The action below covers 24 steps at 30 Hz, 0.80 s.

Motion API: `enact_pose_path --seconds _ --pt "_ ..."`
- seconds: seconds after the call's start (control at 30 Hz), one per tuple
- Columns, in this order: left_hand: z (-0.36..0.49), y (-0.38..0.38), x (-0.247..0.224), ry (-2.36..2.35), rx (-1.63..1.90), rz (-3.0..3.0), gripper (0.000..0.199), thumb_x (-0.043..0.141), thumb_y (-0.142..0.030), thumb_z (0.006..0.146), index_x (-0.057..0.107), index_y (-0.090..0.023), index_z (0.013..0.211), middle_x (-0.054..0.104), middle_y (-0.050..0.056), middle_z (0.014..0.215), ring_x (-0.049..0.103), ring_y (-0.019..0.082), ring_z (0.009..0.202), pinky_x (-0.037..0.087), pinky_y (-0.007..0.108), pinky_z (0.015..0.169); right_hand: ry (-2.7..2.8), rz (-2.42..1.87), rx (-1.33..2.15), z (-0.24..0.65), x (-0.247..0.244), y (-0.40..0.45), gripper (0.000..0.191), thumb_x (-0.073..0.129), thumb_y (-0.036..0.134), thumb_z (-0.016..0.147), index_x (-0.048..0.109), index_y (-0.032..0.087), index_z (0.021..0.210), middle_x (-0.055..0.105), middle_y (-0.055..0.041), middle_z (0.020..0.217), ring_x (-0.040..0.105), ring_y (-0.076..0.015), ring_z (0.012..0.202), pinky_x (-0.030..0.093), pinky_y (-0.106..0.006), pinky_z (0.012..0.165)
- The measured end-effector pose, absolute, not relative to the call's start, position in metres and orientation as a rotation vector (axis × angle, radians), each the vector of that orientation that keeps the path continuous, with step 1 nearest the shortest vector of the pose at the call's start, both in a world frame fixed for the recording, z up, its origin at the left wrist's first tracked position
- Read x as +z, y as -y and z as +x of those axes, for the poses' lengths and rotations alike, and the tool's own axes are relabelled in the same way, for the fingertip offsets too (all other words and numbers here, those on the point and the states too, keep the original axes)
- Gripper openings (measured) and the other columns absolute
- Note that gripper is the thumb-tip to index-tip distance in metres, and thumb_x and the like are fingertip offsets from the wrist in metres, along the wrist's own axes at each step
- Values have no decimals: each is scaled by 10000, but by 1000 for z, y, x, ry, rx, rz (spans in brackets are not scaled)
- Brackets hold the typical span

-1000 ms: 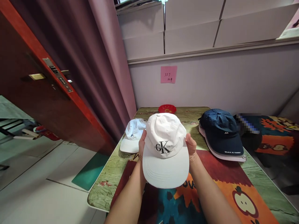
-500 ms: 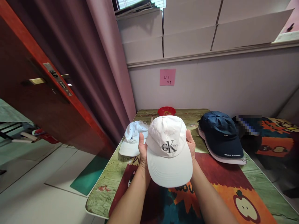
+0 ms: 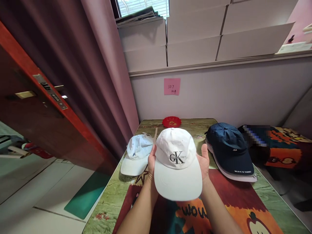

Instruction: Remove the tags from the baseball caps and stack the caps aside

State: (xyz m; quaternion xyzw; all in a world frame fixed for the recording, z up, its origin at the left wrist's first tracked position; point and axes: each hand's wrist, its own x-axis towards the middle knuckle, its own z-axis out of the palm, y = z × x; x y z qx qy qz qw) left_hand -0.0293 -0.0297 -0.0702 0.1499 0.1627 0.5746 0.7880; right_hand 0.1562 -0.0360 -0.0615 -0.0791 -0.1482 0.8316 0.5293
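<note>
A white baseball cap [image 3: 175,175] with dark "CK" lettering is held up above the table, its brim toward me. My left hand [image 3: 151,162] grips its left side, thumb upright along the edge. On the other side, my right hand [image 3: 204,162] supports the cap with its fingers hidden behind it, the thumb standing away from the fabric. A pale blue baseball cap [image 3: 138,148] lies left of my left hand. To the right rests a navy baseball cap [image 3: 229,146], stacked on a light-coloured cap [image 3: 219,169] whose brim shows underneath.
The wood-patterned table [image 3: 107,198] carries a colourful mat [image 3: 219,185]. A red scalloped dish [image 3: 172,122] stands at the back edge. A pink note [image 3: 172,86] sticks to the wall. On the left are a curtain [image 3: 104,65] and a wooden door [image 3: 48,123].
My right hand has shifted slightly outward, its thumb now farther from the white cap. My left hand keeps its grip. The view has tilted up a little.
</note>
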Motion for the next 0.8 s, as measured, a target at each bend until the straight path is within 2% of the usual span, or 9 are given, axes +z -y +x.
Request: enact_pose_path --seconds 0.13,0.23,0.3,0.37,0.5,0.57,0.67,0.73,0.8 --pt "-37 21 -63 -424 1354 233 562 456 -514 975 632 -135 1350 686 151 1306 600 327 1282 407 504 1148 257 -344 2081 145 -67 53 608 543 623 914 646 145 1275 699 -162 1285 575 -343 1307 418 -618 1088" --pt "-41 18 -62 -497 1470 222 555 435 -534 980 661 -138 1297 701 142 1280 606 315 1272 425 486 1136 103 -437 1927 127 -76 84 369 656 351 920 665 153 1231 760 -100 1175 668 -246 1197 525 -441 1052" --pt "-38 18 -64 -528 1494 246 545 417 -537 984 677 -145 1260 714 129 1257 609 308 1264 430 478 1133 59 -481 1820 115 -81 105 367 688 206 894 657 206 1259 756 -52 1200 694 -182 1152 564 -322 1004" --pt "-30 20 -69 -536 1468 284 531 397 -535 989 698 -154 1206 732 120 1217 621 301 1245 444 471 1120 60 -536 1752 109 -83 116 436 708 158 871 645 244 1293 740 -29 1239 702 -170 1137 594 -276 948" --pt "-11 36 -93 -615 1344 456 614 366 -655 953 709 -168 1103 758 132 1092 694 301 1093 526 483 999 164 -650 1638 133 -73 105 569 736 177 838 593 247 1385 748 -35 1217 716 -229 1114 624 -342 926" --pt "-5 51 -112 -799 1243 650 584 460 -689 901 701 -182 1064 763 126 1004 722 294 954 564 480 894 211 -654 1552 162 -56 85 597 729 169 832 575 220 1406 754 -61 1202 713 -253 1121 600 -398 979" --pt "-5 77 -142 -1156 1094 1148 354 696 -515 799 712 -189 938 756 113 911 705 284 851 566 437 813 305 -612 1347 215 -22 49 528 691 141 859 595 227 1371 755 -55 1199 711 -225 1117 580 -406 1004" --pt "-8 93 -156 -1262 1041 1491 198 684 -385 802 721 -204 874 744 98 910 689 277 880 546 423 842 343 -576 1220 250 -6 24 434 643 119 892 629 233 1311 758 -38 1189 720 -192 1079 595 -385 970" --pt "-10 103 -162 -1263 1033 1720 141 614 -311 842 719 -217 837 729 82 913 678 260 907 531 404 862 329 -594 1114 281 -2 4 360 608 90 908 659 218 1241 769 -32 1141 734 -163 1011 608 -347 930"
